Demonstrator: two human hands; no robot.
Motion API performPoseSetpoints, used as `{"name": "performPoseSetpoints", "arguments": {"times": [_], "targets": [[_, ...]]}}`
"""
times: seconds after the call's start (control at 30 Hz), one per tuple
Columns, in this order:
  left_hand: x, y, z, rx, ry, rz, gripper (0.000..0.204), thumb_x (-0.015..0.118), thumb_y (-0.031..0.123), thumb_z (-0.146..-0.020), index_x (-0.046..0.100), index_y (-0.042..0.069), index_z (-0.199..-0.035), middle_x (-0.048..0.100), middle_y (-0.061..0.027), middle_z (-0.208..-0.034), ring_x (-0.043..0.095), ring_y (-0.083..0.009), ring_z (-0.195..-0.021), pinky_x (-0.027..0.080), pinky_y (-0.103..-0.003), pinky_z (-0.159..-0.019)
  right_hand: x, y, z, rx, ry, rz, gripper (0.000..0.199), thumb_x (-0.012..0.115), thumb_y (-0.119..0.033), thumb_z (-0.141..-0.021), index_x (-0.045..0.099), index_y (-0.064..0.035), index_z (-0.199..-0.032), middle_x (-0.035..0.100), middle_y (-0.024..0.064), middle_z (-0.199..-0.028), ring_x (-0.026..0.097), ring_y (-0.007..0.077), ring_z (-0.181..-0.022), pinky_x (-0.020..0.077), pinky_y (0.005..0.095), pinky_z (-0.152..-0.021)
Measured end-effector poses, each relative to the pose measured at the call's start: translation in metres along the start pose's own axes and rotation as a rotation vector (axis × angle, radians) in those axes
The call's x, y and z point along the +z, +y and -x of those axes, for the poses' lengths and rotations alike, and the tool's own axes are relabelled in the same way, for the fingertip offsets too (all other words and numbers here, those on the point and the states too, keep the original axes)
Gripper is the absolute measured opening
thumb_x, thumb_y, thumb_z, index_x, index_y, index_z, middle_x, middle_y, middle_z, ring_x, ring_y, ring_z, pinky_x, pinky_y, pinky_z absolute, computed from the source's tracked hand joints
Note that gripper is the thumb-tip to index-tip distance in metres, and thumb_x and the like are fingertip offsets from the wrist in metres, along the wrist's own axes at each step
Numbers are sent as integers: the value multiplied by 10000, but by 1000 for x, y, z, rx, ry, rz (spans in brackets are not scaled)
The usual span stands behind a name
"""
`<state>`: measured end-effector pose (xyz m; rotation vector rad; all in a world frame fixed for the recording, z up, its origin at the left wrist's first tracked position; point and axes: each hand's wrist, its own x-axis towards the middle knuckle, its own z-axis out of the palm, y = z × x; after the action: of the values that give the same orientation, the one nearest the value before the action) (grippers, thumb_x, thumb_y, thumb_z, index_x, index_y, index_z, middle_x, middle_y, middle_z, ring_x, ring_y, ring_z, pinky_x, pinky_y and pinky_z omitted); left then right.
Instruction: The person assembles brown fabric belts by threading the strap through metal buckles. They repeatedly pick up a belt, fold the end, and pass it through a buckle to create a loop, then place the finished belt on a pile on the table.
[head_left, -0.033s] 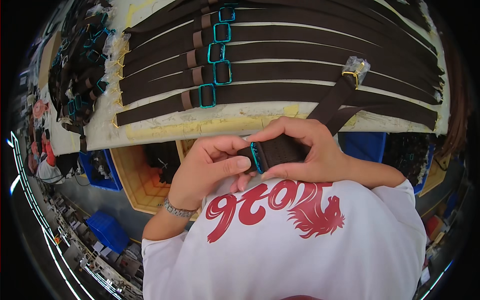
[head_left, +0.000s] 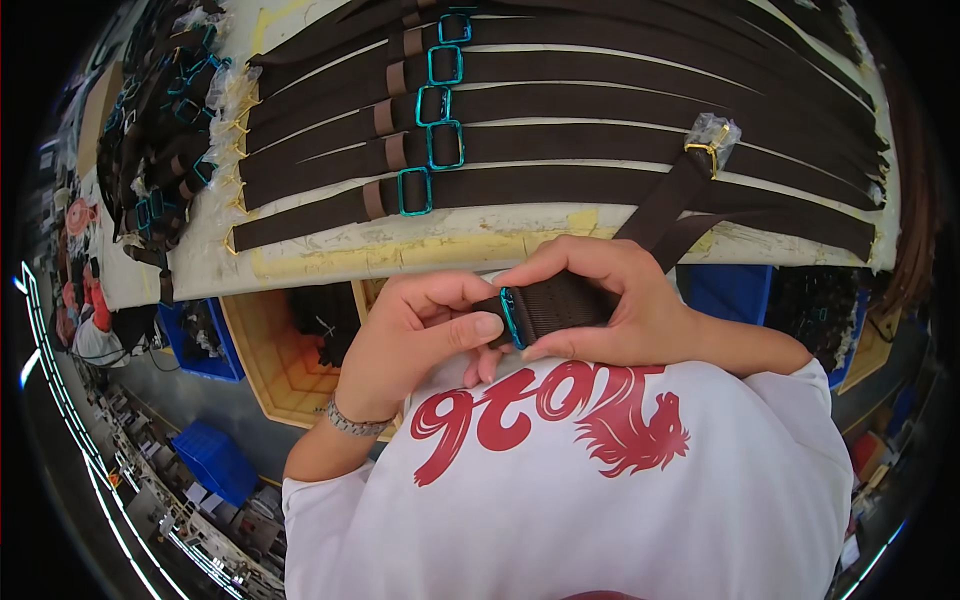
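Note:
Close to my chest, I hold a dark brown webbing strap (head_left: 565, 303) that passes through a rectangular buckle (head_left: 512, 317) covered in blue film. My left hand (head_left: 430, 325) pinches the short strap end on the buckle's left side between thumb and fingers. My right hand (head_left: 615, 305) grips the strap just right of the buckle, thumb below and index finger above. From behind my right hand the strap runs up onto the table, ending in a gold-coloured ring (head_left: 703, 155) wrapped in clear plastic (head_left: 715, 132).
Several similar brown straps (head_left: 560, 185) lie side by side across the table (head_left: 330, 245), with blue-filmed buckles (head_left: 414, 191) and brown loops (head_left: 373, 200). More straps are heaped at the left (head_left: 150, 160). Wooden bins (head_left: 258, 350) and blue bins (head_left: 205, 340) sit below the table edge.

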<state>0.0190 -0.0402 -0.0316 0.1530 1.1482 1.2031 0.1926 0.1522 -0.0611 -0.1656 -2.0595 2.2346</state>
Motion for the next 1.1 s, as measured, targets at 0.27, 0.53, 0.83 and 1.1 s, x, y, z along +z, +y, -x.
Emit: {"name": "performPoseSetpoints", "arguments": {"times": [0.27, 0.53, 0.83, 1.1], "targets": [[6, 20, 6, -108, -2, -189, 61, 670, 5, -1029, 715, -35, -1027, 718, -55, -797, 671, -89, -602, 491, -229, -517, 0, -3, -1, -40, -35, 118, 474, 927, -140, -854, 737, -54, -1281, 776, 89, -1118, 746, 237, -1005, 574, 344, -903], [4, 14, 12, 19, 78, -264, 84, 710, 35, -1032, 714, -48, -1042, 706, -41, -834, 705, -89, -634, 493, -216, -510, 2, -2, 0, 52, -20, 46, 473, 941, -167, -848, 743, -55, -1262, 775, 76, -1089, 738, 207, -985, 571, 333, -887], [-6, 2, -1, -16, 0, -72, 120, 696, 46, -1051, 727, -47, -1121, 724, -56, -871, 709, -119, -615, 526, -237, -538, 0, -3, 2, 86, -61, 90, 452, 932, -195, -852, 740, -54, -1237, 776, 68, -1088, 730, 194, -979, 567, 337, -888], [4, 52, -4, 831, -172, -1207, 305, 886, 60, -781, 786, 69, -1070, 687, -78, -1087, 626, -242, -1021, 527, -363, -822, 1, -15, -9, 237, -187, -47, 463, 938, -248, -853, 743, -52, -1224, 765, 47, -1059, 710, 150, -962, 551, 304, -877]]}}
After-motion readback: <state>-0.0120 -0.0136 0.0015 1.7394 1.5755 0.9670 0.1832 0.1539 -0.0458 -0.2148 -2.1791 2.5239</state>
